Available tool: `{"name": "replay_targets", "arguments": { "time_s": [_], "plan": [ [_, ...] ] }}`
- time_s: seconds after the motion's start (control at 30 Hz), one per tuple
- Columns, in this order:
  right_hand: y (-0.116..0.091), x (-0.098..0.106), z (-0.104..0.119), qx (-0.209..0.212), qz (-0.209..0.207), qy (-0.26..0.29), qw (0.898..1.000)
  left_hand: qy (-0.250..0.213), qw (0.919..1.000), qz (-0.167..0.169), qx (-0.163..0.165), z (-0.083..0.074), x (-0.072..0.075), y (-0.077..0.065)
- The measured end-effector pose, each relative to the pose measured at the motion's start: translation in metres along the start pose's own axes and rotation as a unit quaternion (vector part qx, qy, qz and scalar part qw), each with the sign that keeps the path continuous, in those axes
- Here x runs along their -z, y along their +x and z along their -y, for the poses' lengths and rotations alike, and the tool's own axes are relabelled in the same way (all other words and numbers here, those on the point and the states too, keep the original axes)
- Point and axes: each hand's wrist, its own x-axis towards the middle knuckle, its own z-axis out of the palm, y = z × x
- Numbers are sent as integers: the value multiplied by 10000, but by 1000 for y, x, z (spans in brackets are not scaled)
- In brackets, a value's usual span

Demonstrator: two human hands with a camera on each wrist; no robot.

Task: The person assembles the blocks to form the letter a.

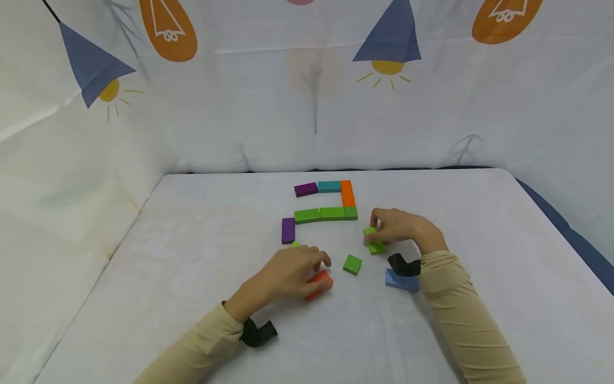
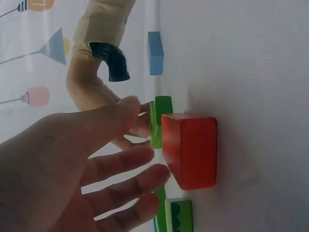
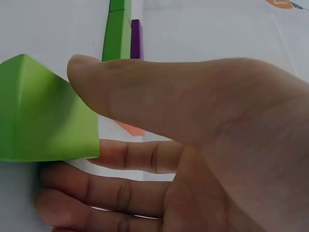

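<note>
My right hand (image 1: 400, 226) holds a light green block (image 3: 53, 116) between thumb and fingers, right of the laid-out row. In the right wrist view the thumb lies along one side of it, with the fingers on the other. My left hand (image 1: 288, 272) hovers by a red-orange block (image 2: 198, 152). Its fingers are spread and loosely bent beside that block, not closed round it; whether a fingertip touches it I cannot tell. A small green block (image 1: 352, 264) lies between the hands. Just beyond the left hand, a yellow-green piece (image 1: 295, 244) is mostly hidden.
Farther back, purple (image 1: 306, 190), teal (image 1: 329, 186), orange (image 1: 348, 193) and several green blocks (image 1: 332, 214) form a bent line, with another purple block (image 1: 288, 231) at its near left end. A blue block (image 1: 402, 280) lies by the right wrist. White cloth (image 1: 268, 117) hangs behind the table.
</note>
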Motion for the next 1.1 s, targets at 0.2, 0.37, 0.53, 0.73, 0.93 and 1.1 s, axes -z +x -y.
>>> {"name": "replay_targets", "arguments": {
  "time_s": [0.2,0.37,0.53,0.73,0.93,1.1],
  "plan": [
    [1,-3,3,-24,-9,-91,10000,182,9987,422,203,-5,-2,-4],
    [2,-4,5,-26,11,-180,9998,94,9979,564,291,-7,-3,-4],
    [2,-4,7,-41,28,-179,9998,-23,9972,686,310,-6,-5,-4],
    [3,-5,7,50,-26,-154,9999,-61,9971,719,231,-5,-6,-3],
    [6,-6,6,299,-148,-49,9994,-114,9966,775,262,-6,-5,-4],
    [8,-7,7,287,-279,0,9992,-120,9961,823,301,-7,-5,-4]
  ]
}}
